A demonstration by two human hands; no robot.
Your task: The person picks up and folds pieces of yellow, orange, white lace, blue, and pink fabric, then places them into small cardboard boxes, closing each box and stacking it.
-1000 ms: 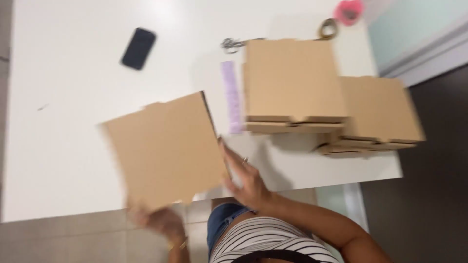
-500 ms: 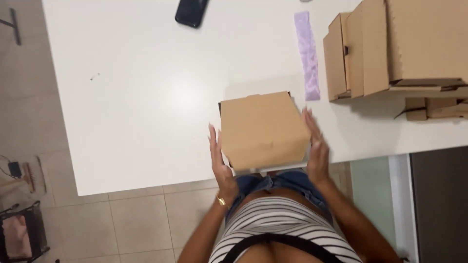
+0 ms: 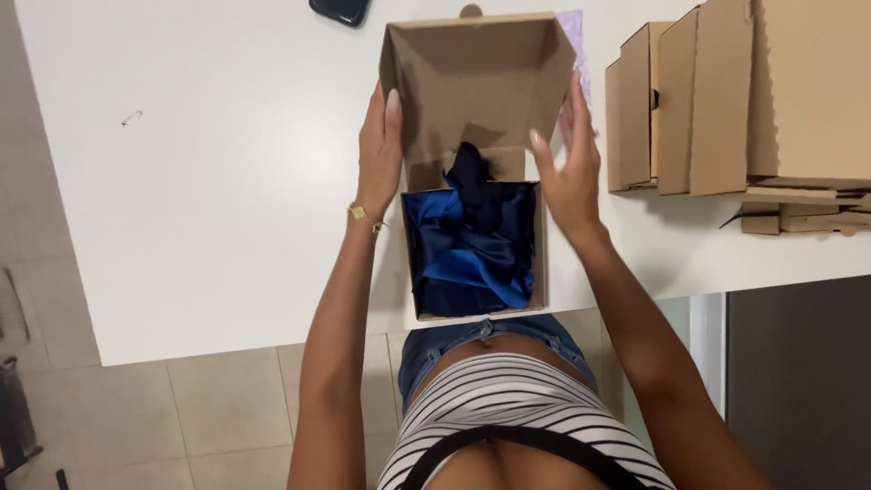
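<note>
The box [image 3: 472,245] sits open, its lid [image 3: 476,77] tipped away. Left hand [image 3: 379,150] and right hand [image 3: 567,163] hold the lid's two sides, fingers flat and open. Blue cloth [image 3: 472,240] lies inside, between the wrists.

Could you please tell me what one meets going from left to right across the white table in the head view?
Small clip-like scrap → left hand → open cardboard box with blue fabric → right hand → stacked cardboard boxes.
</note>
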